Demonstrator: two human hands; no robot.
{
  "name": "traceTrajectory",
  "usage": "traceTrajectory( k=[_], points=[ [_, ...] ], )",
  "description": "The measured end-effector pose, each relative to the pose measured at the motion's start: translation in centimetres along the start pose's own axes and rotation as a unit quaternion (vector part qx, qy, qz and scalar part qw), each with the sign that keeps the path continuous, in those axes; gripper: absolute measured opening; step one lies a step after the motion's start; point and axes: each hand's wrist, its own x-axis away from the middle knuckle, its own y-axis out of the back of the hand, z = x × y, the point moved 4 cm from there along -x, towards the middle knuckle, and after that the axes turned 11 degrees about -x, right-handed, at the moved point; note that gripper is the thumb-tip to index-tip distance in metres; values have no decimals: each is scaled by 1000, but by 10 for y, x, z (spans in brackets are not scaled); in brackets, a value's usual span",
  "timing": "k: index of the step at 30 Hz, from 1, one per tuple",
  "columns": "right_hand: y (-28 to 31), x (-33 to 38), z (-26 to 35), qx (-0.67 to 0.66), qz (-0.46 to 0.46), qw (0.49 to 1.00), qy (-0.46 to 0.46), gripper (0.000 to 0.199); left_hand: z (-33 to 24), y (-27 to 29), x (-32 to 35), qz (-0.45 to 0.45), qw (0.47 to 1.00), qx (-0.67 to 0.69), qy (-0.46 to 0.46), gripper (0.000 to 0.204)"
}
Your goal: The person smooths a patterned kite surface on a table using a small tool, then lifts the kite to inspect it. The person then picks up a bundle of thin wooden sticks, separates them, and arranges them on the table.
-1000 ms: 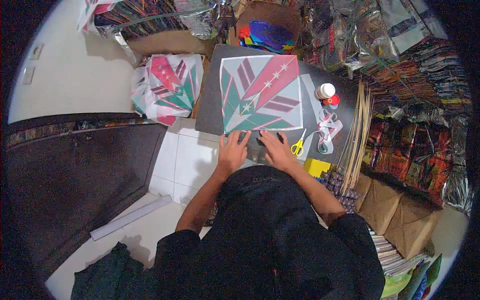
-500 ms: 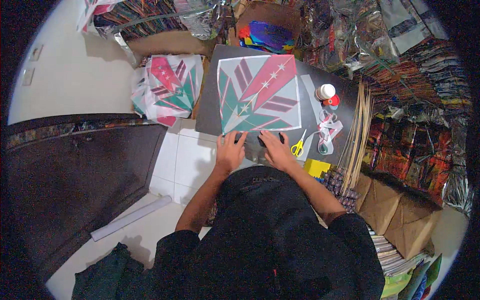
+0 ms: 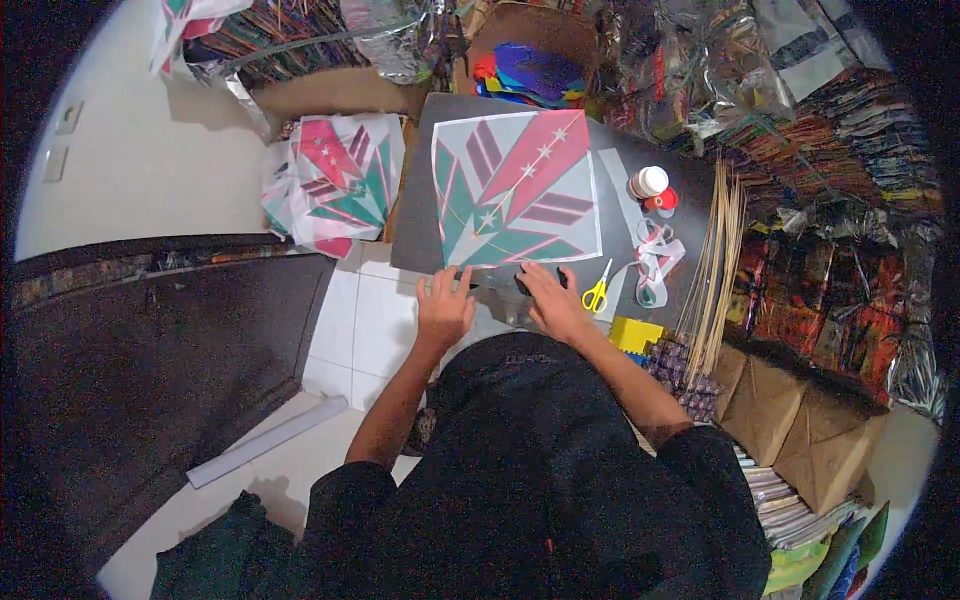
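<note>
A square kite [image 3: 540,190] of thin white, red and green sheet, patterned with stars, lies flat on the dark table [image 3: 412,225]. A slender pale stick [image 3: 534,168] runs diagonally across it. My left hand [image 3: 446,308] rests at the table's near edge beside the kite's lower left corner, fingers extended and holding nothing. Against the kite's near edge, my right hand [image 3: 556,304] lies with its fingers spread. Just right of that hand are yellow scissors [image 3: 596,294], closed, on the table.
Right of the kite lie a white-lidded jar [image 3: 652,182], a red cap [image 3: 662,200], curled sheet scraps [image 3: 655,262] and a bundle of thin bamboo sticks [image 3: 718,270]. More printed sheets [image 3: 335,185] are heaped at the left. Stacked wrapped goods [image 3: 800,270] crowd the right side.
My left hand has shifted slightly left and down, its fingers coming away from the kite's near edge. My right hand stays almost where it was.
</note>
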Motion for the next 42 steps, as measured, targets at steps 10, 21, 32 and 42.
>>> traceTrajectory(
  k=[10, 21, 32, 42],
  points=[
    [7, 1, 5, -25, -7, 999, 25, 64, -10, 11, -19, 23, 997, 68, -9, 69],
    [8, 4, 1, -18, -55, 998, 15, 58, -38, -16, -28, 85, 979, 109, -152, 67],
    [23, 11, -14, -49, -105, 993, -14, 59, -44, -6, -37, 117, 981, 81, -133, 69],
    [17, 1, -5, -70, -77, 994, 13, 58, -56, -4, -52, 100, 987, 34, -120, 68]
  ],
)
